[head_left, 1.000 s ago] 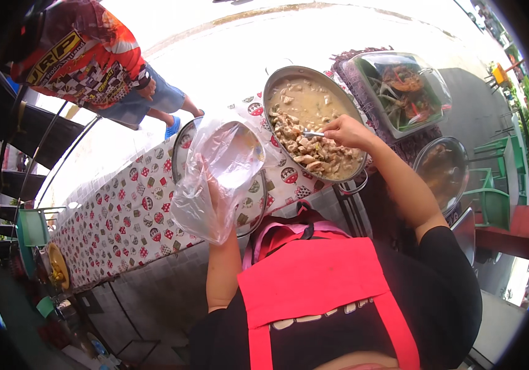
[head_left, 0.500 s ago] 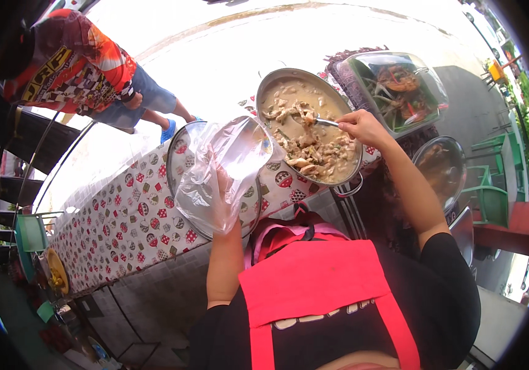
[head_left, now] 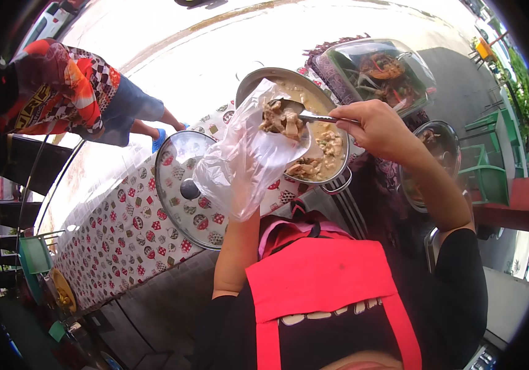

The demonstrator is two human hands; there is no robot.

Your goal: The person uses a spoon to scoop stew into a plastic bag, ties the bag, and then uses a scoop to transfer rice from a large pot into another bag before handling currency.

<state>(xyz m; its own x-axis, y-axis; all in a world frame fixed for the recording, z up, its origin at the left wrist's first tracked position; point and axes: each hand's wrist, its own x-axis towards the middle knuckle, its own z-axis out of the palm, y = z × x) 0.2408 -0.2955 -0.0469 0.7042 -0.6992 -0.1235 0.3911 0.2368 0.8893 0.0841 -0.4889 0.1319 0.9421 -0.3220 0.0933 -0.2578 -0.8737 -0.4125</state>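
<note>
My right hand (head_left: pixel 372 128) grips the handle of a metal serving spoon (head_left: pixel 315 116). A heap of creamy meat pieces (head_left: pixel 284 121) fills the spoon, which is held over the mouth of a clear plastic bag (head_left: pixel 230 166). From below, my left hand (head_left: pixel 246 196) holds the bag up, its fingers mostly hidden by the film and a whitish inner layer. Just behind and to the right is an oval metal pot (head_left: pixel 258 77) of pale, creamy meat stew, partly covered by the bag and spoon.
A round glass lid (head_left: pixel 181 216) with a dark knob lies on the patterned tablecloth (head_left: pixel 116 240). A covered clear container (head_left: pixel 394 68) of cooked food stands far right, with another glass-lidded dish (head_left: pixel 434 145) nearer. A person in a red shirt (head_left: pixel 61 86) is at far left.
My right hand has lifted the loaded spoon out of the stew and carried it left over the bag. The bag has moved right, closer to the pot, uncovering the glass lid.
</note>
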